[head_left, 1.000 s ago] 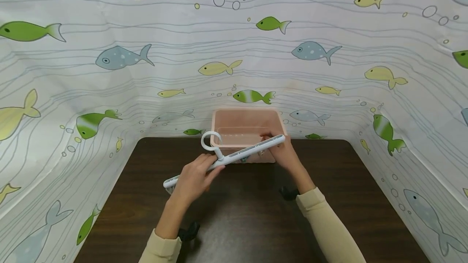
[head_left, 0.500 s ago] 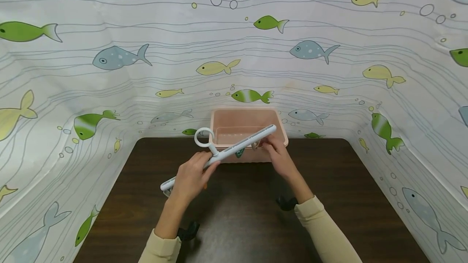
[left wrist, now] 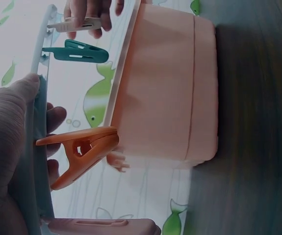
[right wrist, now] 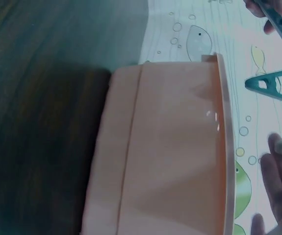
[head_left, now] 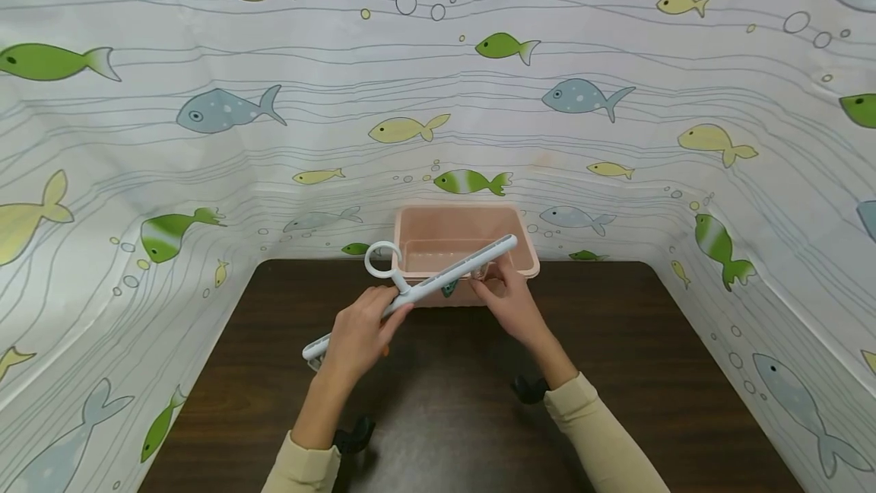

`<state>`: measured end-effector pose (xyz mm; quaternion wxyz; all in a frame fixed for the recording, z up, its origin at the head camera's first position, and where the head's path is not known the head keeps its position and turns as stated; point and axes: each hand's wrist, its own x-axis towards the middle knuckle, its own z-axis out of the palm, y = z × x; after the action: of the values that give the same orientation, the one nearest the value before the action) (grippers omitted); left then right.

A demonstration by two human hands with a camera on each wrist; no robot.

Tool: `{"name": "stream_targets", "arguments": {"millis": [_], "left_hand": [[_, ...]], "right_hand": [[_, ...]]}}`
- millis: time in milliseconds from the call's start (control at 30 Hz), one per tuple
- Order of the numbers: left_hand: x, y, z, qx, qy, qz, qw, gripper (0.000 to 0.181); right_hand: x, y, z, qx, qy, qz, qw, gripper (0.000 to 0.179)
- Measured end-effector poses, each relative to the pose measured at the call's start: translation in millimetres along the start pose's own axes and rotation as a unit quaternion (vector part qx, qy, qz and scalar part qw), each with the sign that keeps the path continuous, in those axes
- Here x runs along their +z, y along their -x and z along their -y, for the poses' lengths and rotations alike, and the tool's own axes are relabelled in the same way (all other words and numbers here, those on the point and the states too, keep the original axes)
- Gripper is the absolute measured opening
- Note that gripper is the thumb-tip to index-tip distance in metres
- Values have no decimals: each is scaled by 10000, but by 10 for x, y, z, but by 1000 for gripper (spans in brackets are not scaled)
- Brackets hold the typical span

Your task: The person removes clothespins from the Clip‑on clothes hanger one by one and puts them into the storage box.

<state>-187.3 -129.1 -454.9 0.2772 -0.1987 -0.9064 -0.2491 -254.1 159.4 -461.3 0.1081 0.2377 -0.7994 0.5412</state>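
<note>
My left hand (head_left: 359, 333) grips a white clip hanger (head_left: 452, 274) near the base of its hook (head_left: 383, 259), with the bar slanting up to the right. Colored clothespins hang under the bar. The left wrist view shows an orange clothespin (left wrist: 84, 149) by the left fingers, a pink clothespin (left wrist: 104, 226) and a green clothespin (left wrist: 77, 51). Near the bar's right end, my right hand (head_left: 516, 306) pinches a beige clothespin (left wrist: 84, 24). That same clothespin lies partly outside the right wrist view, between the fingers (right wrist: 275, 181).
A pink plastic bin (head_left: 465, 210) stands at the back of the dark wooden table (head_left: 452, 417), just behind the hanger. A fish-print curtain (head_left: 342, 59) surrounds the table on the back and both sides.
The hanger's right end has shifted left and up, so the bar tilts more steeply. My right hand has moved from the bar's end to the beige clothespin under it.
</note>
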Motion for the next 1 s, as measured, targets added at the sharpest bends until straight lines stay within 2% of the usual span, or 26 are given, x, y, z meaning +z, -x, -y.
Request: {"name": "stream_targets", "arguments": {"millis": [200, 400, 633, 800, 1000], "left_hand": [[2, -7, 16, 6, -36, -51, 10000, 26], [-10, -4, 28, -102, -45, 15, 9999, 27], [-2, -1, 34, -202, 11, 77, 9998, 25], [10, 1, 43, -206, 27, 31, 9998, 24], [45, 35, 44, -297, -2, 64, 9995, 23]], "right_hand": [[75, 40, -31, -488, 240, -492, 9973, 47], [124, 62, -37, -899, 308, -805, 9922, 53], [156, 155, 4, -724, 884, -1042, 9880, 44], [149, 188, 6, -688, 975, -913, 9886, 31], [167, 202, 5, -748, 1163, -987, 9855, 28]]}}
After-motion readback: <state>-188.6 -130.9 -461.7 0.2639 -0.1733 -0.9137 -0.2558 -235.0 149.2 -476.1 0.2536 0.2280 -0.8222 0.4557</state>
